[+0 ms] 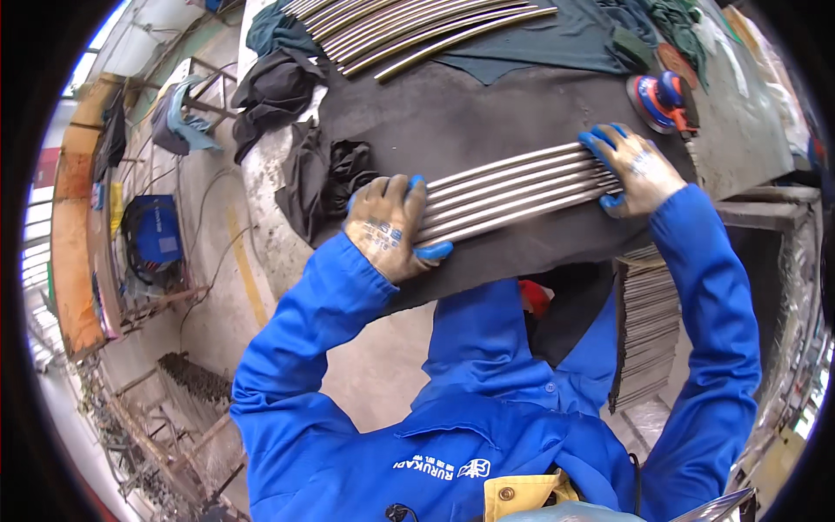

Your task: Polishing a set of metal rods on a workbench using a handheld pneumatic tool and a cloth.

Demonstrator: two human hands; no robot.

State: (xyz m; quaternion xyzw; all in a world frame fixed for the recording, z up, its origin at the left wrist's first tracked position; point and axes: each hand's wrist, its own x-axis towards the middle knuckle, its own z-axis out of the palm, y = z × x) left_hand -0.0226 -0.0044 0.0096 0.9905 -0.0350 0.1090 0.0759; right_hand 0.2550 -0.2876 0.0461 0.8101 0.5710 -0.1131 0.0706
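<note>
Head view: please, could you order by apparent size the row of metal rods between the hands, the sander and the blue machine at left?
1. Row of metal rods
2. Blue machine, farther from the camera
3. Sander

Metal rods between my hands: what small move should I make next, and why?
Perhaps gently squeeze the metal rods closer together: dark gaps show between them, and your left hand and right hand grip opposite ends of the row.

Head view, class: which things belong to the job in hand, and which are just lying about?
Job: metal rods under left hand and right hand; black mat beneath; possibly far rods, orbital sander.
Apparently lying about: crumpled black cloth; blue machine.
</note>
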